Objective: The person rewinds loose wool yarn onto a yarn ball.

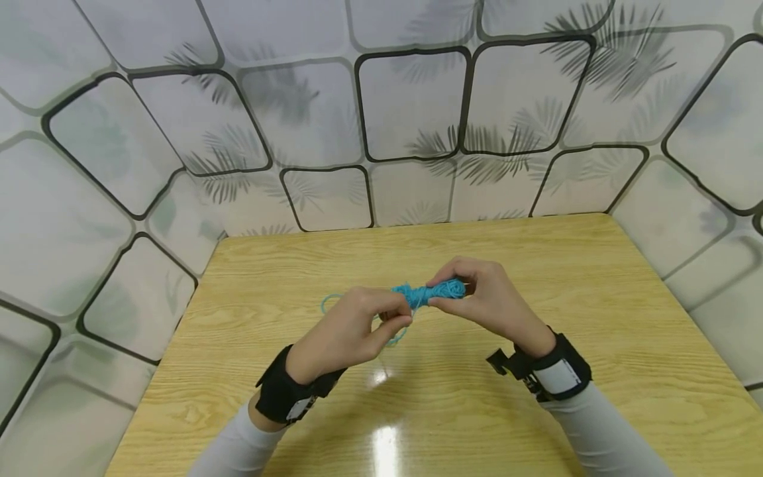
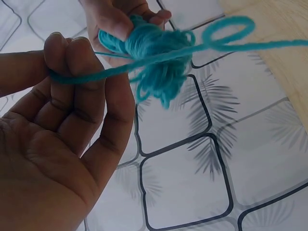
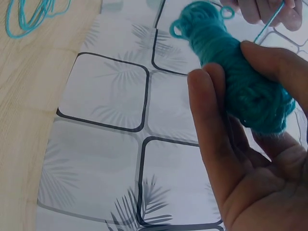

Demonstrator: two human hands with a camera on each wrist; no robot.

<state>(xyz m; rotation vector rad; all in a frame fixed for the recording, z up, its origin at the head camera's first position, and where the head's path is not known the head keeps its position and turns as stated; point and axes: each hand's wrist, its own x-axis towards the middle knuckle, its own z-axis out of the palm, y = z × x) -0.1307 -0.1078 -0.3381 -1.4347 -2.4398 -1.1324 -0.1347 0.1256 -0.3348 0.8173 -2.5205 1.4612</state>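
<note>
A small skein of turquoise yarn (image 1: 438, 291) is held above the table by my right hand (image 1: 485, 295), its thumb and fingers gripping one end. Turns of yarn wrap round the middle of the skein (image 3: 226, 62), and small loops stick out at the far end. My left hand (image 1: 366, 324) pinches a single yarn strand (image 2: 125, 67) between thumb and fingertips, to the left of the skein. From the skein the strand runs to those fingertips, and a loose length with a small loop (image 2: 228, 33) crosses the left wrist view.
Loose yarn (image 3: 29, 19) lies on the wooden table (image 1: 268, 265) beyond the left hand. Patterned fabric (image 1: 411, 106) with dark outlines and leaf prints stands behind the table and at both sides. Each wrist wears a black strap (image 1: 560, 368).
</note>
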